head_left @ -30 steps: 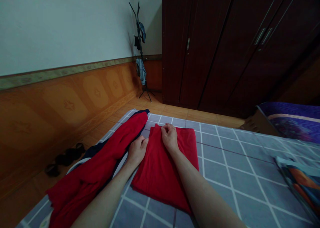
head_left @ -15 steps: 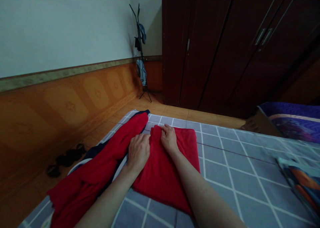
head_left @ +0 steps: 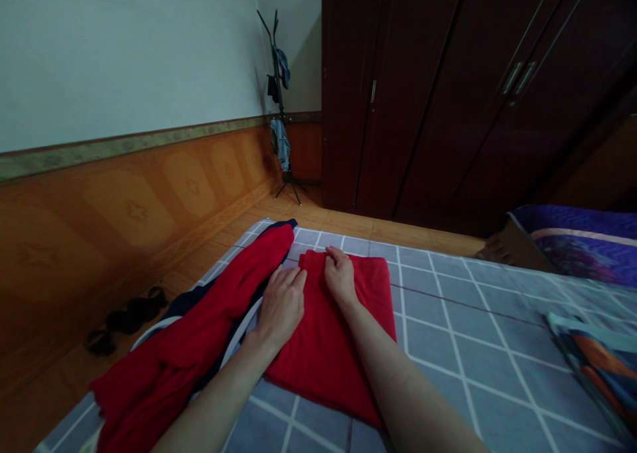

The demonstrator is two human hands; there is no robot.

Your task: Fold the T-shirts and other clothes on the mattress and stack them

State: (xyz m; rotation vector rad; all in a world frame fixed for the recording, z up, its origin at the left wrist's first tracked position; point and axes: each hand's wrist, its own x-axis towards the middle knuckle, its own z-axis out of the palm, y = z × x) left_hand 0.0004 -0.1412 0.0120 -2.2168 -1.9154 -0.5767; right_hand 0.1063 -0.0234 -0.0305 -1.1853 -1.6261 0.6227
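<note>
A folded red cloth (head_left: 323, 360) lies flat on the grey checked bed cover (head_left: 442, 347). My left hand (head_left: 283, 302) rests at its left edge, fingers bent and close together, their tips partly hidden. On the upper part of the cloth is my right hand (head_left: 341, 275), its fingers slightly apart and curved, pressing on the fabric. Left of the folded cloth, a loose red garment (head_left: 199, 333) is heaped over dark blue and white clothing (head_left: 192, 298), partly behind my left forearm.
Patterned cloth (head_left: 597, 353) lies on the bed at the right. Beyond the bed stand a dark wardrobe (head_left: 398, 95), a coat rack (head_left: 279, 95) and a box (head_left: 527, 244) by purple bedding (head_left: 587, 241). Dark shoes (head_left: 137, 314) are on the floor at left.
My left hand has shifted slightly right and its fingers have moved a little on the cloth's edge. My right hand has moved slightly right along the top of the cloth.
</note>
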